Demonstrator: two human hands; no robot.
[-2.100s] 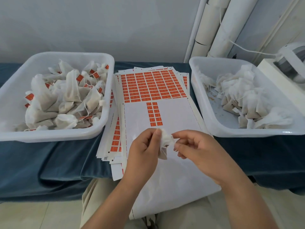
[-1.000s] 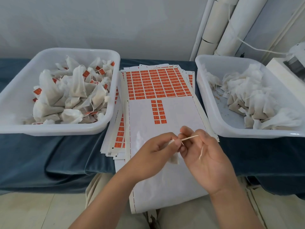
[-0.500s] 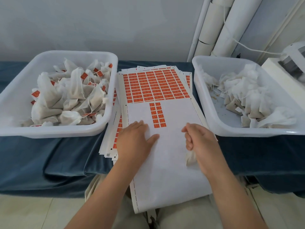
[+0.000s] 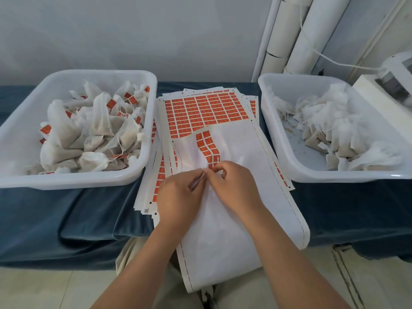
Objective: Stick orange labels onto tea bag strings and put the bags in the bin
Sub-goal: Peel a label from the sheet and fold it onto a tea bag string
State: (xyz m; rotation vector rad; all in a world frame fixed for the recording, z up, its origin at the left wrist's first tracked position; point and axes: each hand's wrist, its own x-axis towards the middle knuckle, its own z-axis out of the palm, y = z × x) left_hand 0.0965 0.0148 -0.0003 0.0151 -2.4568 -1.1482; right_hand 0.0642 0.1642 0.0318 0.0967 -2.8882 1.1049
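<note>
1. The two hands have come together. A moment ago the left hand (image 4: pixel 178 197) lay flat on the top sheet (image 4: pixel 234 219) and the right hand (image 4: pixel 234 188) was off to the side. Now they meet at the foot of the short column of orange labels (image 4: pixel 206 144).
2. The sheet lay flat before. Now it buckles upward under their fingertips, so I judge a label is being peeled off.
3. The left hand's fingers are curled, and a thin pale string (image 4: pixel 197 182) runs across them, pinched.
4. The right hand is curled too, pinching at the lowest label. A scrap of white under its fingers is probably the tea bag (image 4: pixel 221 172). Most of the bag is hidden.
5. I cannot tell whether the label has come free.
6. The left bin (image 4: pixel 100 73) holds labelled bags and the right bin (image 4: pixel 334 178) holds plain ones. Both stand on the blue-draped surface (image 4: pixel 66 208).
7. This bag is not yet tagged. The label has to wrap the string before the bag goes left.
</note>
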